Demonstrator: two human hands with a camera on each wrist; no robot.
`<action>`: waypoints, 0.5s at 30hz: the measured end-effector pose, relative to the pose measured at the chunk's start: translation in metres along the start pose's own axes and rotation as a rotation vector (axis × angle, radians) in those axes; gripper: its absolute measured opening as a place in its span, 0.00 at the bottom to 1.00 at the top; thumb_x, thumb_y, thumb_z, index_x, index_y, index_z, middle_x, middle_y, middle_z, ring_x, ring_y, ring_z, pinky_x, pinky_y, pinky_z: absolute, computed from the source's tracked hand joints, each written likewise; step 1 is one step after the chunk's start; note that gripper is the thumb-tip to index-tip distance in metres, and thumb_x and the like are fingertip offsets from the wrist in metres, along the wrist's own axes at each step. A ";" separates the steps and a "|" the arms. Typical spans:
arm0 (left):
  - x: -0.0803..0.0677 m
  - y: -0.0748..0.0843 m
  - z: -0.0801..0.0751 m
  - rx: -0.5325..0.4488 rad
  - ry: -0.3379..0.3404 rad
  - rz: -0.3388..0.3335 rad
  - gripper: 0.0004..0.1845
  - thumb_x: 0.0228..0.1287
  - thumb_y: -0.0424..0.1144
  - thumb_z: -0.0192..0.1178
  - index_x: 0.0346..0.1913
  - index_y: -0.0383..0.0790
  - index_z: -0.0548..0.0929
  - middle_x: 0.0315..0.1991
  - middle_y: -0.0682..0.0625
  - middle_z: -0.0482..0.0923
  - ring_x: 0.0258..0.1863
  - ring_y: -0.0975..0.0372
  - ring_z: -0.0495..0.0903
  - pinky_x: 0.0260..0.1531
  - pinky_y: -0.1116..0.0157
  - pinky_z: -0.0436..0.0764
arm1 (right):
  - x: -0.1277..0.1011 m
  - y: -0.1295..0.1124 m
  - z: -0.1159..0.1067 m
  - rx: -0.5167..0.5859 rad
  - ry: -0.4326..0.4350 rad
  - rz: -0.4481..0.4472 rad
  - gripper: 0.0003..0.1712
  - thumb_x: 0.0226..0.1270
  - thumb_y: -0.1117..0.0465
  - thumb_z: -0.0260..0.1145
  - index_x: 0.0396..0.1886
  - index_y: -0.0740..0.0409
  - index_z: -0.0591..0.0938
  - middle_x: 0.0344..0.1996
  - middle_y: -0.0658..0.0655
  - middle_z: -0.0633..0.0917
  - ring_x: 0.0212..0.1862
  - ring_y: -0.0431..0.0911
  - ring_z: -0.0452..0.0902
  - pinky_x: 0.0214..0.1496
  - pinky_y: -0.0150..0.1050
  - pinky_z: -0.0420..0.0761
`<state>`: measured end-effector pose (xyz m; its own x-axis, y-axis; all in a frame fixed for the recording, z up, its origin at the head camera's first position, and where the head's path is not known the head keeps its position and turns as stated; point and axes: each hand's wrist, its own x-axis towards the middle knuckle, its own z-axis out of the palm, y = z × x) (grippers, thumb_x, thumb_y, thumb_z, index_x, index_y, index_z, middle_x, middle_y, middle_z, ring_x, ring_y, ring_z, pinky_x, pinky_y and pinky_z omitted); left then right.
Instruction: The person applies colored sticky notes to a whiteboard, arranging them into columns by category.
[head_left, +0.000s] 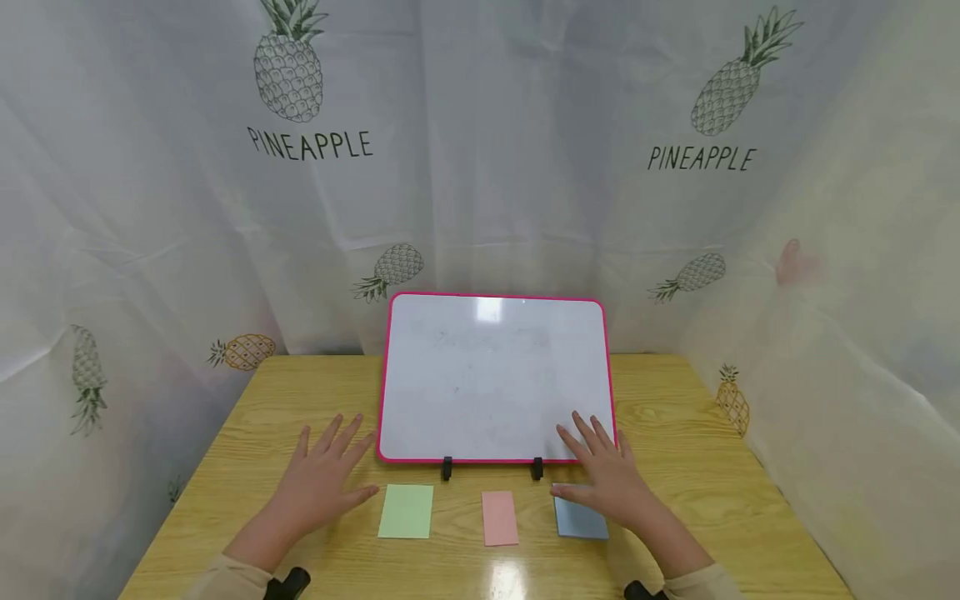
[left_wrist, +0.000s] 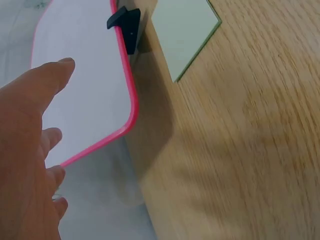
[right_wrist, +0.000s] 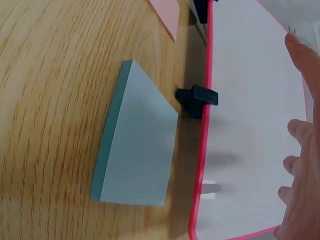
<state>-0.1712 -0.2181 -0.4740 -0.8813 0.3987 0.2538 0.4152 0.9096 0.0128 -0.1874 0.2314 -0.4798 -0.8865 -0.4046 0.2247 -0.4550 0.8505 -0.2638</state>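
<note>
In the head view my left hand (head_left: 318,487) is spread with straight fingers left of the green sticky-note pad (head_left: 406,512), holding nothing. My right hand (head_left: 611,483), its fingers also spread, is over part of the blue sticky-note pad (head_left: 582,521) and the whiteboard's lower right corner. The right wrist view shows the blue pad as a thick stack, apart from the fingers. Between the green and blue pads lies a smaller pink sticky-note pad (head_left: 500,518). Behind them stands a pink-framed whiteboard (head_left: 495,379), leaning back with a blank surface.
Two black stand feet (head_left: 447,468) hold the whiteboard's lower edge. All of it is on a wooden table (head_left: 300,392). A pale curtain (head_left: 495,167) with pineapple prints hangs behind and along both sides.
</note>
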 end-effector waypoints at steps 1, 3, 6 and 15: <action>0.000 0.001 0.001 -0.006 0.004 0.000 0.42 0.56 0.64 0.64 0.69 0.45 0.71 0.73 0.42 0.59 0.71 0.42 0.54 0.62 0.32 0.47 | 0.001 -0.001 0.001 -0.002 -0.001 -0.005 0.53 0.56 0.27 0.62 0.75 0.50 0.64 0.75 0.61 0.55 0.74 0.64 0.46 0.64 0.74 0.39; -0.001 0.002 0.004 -0.009 0.017 0.000 0.42 0.55 0.65 0.64 0.69 0.46 0.71 0.72 0.42 0.60 0.71 0.41 0.55 0.62 0.32 0.48 | 0.003 -0.004 0.003 0.006 0.000 -0.014 0.53 0.56 0.27 0.62 0.75 0.51 0.63 0.75 0.61 0.56 0.73 0.64 0.47 0.64 0.74 0.40; -0.001 0.005 0.009 -0.022 0.023 0.003 0.42 0.55 0.65 0.63 0.70 0.47 0.71 0.72 0.42 0.60 0.70 0.41 0.56 0.62 0.32 0.51 | 0.006 -0.008 0.008 0.015 0.001 -0.031 0.53 0.55 0.29 0.65 0.75 0.51 0.63 0.75 0.61 0.56 0.73 0.64 0.47 0.65 0.73 0.41; 0.003 0.014 0.021 -0.089 0.028 0.018 0.44 0.56 0.67 0.62 0.71 0.45 0.69 0.71 0.39 0.61 0.70 0.41 0.57 0.63 0.36 0.55 | 0.014 -0.023 0.025 0.138 0.013 -0.101 0.53 0.55 0.33 0.68 0.75 0.52 0.62 0.75 0.61 0.57 0.73 0.64 0.48 0.65 0.72 0.43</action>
<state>-0.1727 -0.2016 -0.4938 -0.8674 0.4104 0.2813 0.4505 0.8878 0.0939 -0.1918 0.1977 -0.4941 -0.8351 -0.4803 0.2682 -0.5495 0.7515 -0.3652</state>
